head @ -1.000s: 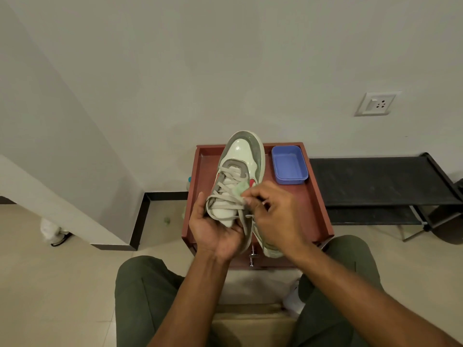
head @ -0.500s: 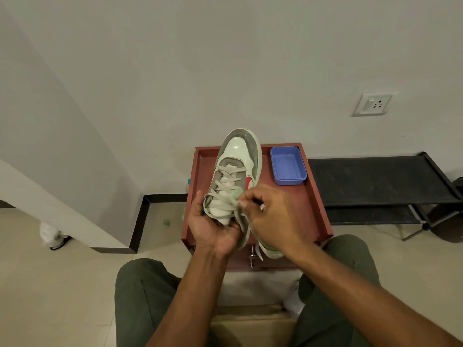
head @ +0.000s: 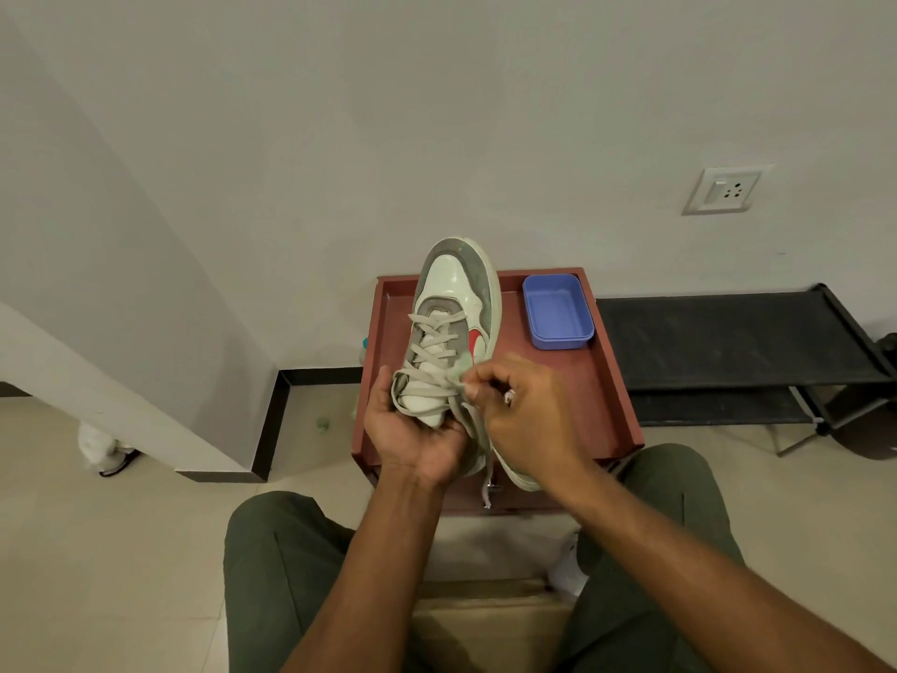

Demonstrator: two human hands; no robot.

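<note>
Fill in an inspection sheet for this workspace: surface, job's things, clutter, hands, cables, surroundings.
Surface: red tray, low and rimmed.
Job's things: shoe, toe pointing to the wall, held over the tray; lace threaded and loosely crossed, one end hanging down.
Clutter: blue tub in the tray's far right corner, looks empty.
Hands: left hand grips the shoe from below; right hand pinches the lace near the top eyelets.
Cables: nothing seen.
Surroundings: socket on the wall; black rack to the right; tiled floor.
</note>
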